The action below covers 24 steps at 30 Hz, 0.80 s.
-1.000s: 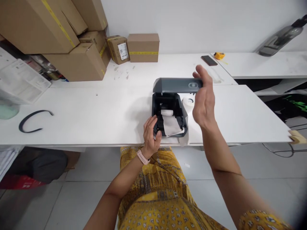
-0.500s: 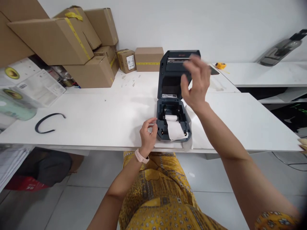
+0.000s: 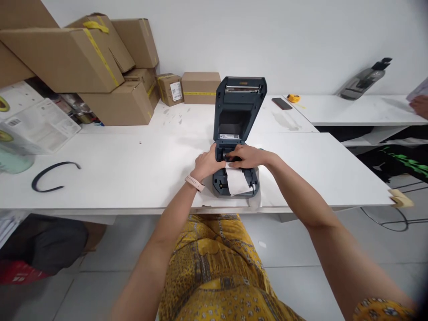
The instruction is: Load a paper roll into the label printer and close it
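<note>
A dark blue-grey label printer [image 3: 219,189] stands near the front edge of the white table, its lid [image 3: 240,104] raised. Inside lies a small white paper roll [image 3: 230,165], mostly covered by my hands. A strip of white paper [image 3: 237,180] runs from it towards the printer's front. My left hand [image 3: 206,162] wraps over the printer's left rim, its thumb reaching in beside the roll. From the right, my right hand [image 3: 245,157] reaches into the bay with bent fingers on the roll; its fingertips are partly hidden.
Cardboard boxes [image 3: 117,107] are piled at the back left. A black headband [image 3: 50,171] lies on the table [image 3: 160,174]. Behind the printer to the right are a phone [image 3: 281,104], a yellow tape measure [image 3: 293,98] and a bottle [image 3: 364,80]. Another person's hand [image 3: 419,106] shows at the far right.
My right hand has come down from beside the raised lid into the printer bay. My left hand has moved up along the left side, its thumb now inside. The view has shifted slightly.
</note>
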Tool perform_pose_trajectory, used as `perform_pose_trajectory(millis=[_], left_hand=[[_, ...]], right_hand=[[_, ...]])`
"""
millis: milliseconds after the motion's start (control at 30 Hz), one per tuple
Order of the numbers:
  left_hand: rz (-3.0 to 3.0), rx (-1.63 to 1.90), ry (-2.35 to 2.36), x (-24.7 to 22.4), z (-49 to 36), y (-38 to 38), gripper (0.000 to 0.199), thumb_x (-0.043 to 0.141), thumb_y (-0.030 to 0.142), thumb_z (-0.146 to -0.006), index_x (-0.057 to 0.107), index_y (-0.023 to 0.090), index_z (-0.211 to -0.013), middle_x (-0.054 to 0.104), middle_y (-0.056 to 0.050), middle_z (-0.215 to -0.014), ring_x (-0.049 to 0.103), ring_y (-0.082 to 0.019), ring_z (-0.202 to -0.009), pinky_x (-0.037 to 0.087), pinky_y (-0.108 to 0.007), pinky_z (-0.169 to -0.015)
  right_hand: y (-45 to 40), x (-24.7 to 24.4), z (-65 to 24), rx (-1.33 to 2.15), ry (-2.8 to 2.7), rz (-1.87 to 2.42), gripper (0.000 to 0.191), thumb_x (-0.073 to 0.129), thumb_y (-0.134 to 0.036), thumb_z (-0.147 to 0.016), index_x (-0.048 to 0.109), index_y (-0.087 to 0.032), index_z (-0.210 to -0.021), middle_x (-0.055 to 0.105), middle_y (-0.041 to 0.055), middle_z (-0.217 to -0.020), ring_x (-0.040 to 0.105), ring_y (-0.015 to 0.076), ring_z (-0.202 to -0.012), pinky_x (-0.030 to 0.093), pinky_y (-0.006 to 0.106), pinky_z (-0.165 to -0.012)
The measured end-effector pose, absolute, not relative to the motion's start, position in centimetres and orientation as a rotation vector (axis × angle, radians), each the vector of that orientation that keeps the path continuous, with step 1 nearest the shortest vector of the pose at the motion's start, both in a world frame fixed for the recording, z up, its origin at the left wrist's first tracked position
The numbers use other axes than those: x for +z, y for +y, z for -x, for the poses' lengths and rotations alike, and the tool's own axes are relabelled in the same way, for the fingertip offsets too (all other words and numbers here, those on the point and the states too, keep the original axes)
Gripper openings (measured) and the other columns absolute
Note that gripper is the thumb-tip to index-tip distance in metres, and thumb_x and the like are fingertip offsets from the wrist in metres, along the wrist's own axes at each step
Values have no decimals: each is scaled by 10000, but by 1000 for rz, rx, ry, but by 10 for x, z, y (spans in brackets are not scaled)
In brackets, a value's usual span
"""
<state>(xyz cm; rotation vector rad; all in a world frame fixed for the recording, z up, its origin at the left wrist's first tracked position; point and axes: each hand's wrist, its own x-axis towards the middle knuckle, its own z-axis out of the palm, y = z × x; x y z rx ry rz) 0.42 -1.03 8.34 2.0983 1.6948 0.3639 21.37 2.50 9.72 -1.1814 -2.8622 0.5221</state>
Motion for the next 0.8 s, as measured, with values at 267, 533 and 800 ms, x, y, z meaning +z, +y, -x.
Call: perform_pose_trajectory(millis=[267,533,800], left_hand=[[-2036,226,1420,91,11,-7,964,536,338,-868,58,174,-1688,770,-27,-802,724,-253,-607,569,-353,-680],[-1924,314,1331,85,16,0,1060,557,227,-788,31,151,-1705,722,2,-681,642,-217,-464,533,-309,-527],[-1956,345,1359,83,16,-1,1011,543,223,-813,77,145,-1707,683,21,-635,632,-222,-466,557,-329,-608]], right_hand=[[24,98,-214,442,-2965,1244,472,599,-474,-916,783,-209,-1260,815,128,-1145,632,374,-1186,471,511,-1034],[21,90,-223,211,-2940,1325,370,614,-462,-919,813,-284,-1175,816,102,-1055,637,368,-1239,235,659,-1240],[30,80,-202,251,-2932,1183,262,724,-273,-793,813,-207,-1031,798,110,-878,712,315,-949,383,578,-1175]])
